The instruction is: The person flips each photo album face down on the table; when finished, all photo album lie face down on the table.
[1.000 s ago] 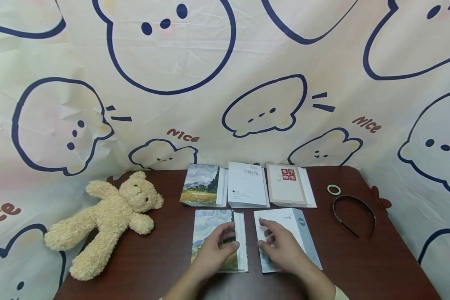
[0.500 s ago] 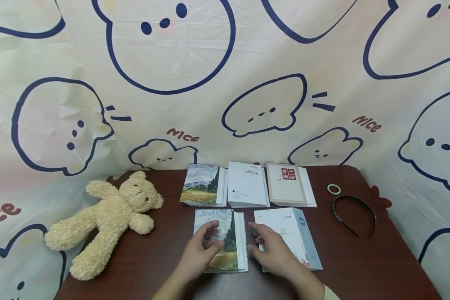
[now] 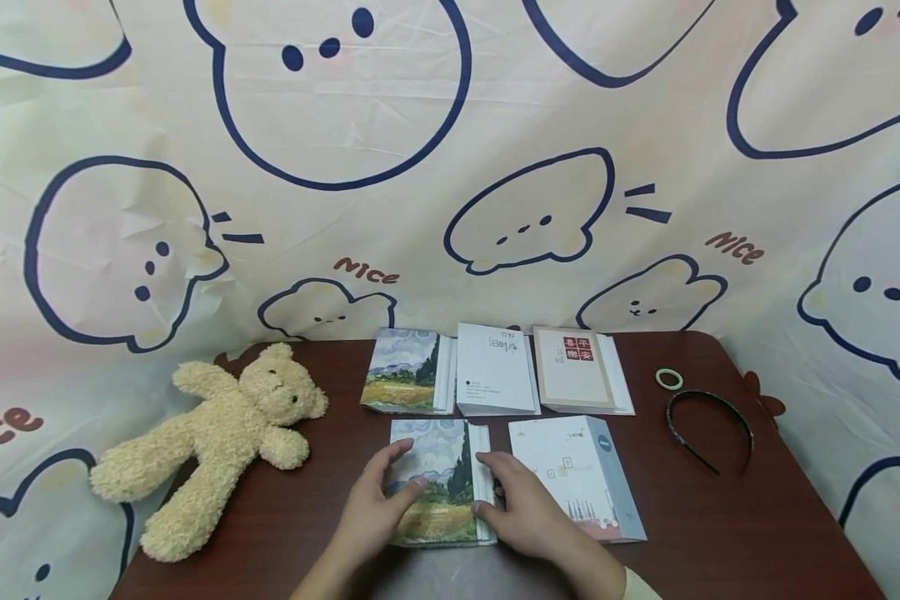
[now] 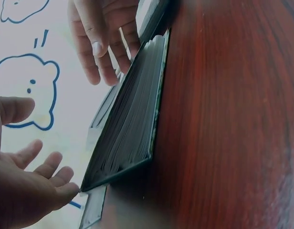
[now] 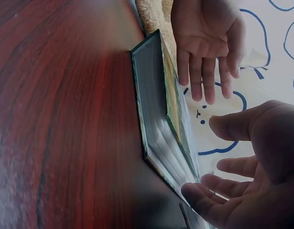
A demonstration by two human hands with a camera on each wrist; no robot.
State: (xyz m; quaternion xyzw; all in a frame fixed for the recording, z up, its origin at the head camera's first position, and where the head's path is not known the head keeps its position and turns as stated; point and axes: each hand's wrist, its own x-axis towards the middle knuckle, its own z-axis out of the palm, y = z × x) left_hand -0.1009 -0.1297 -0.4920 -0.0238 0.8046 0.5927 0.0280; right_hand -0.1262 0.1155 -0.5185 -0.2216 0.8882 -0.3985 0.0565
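A photo album with a painted landscape cover [image 3: 437, 467] lies on the table between my two hands, its pages [image 4: 132, 114] seen edge-on in the left wrist view. My left hand [image 3: 369, 508] is at the album's left side, thumb and fingers spread over the cover's edge. On the other side, my right hand [image 3: 521, 510] hovers at the white page strip, thumb and fingers apart. The wrist views show both hands with loosely extended fingers, the right fingertips [image 5: 192, 193] close to the album's edge. Right of that hand lies a white and blue album [image 3: 577, 467], partly covered by it.
Behind stand a landscape album [image 3: 401, 371], a white album [image 3: 493, 367] and a beige album with red squares [image 3: 576, 367]. A teddy bear [image 3: 225, 442] lies at left. At right are a pale green ring [image 3: 669, 380] and a dark headband [image 3: 746, 421] on the brown table [image 3: 757, 533].
Both hands have moved left. The left has gone from over the landscape album to its left side, the right from over the white and blue album to the landscape album's right edge.
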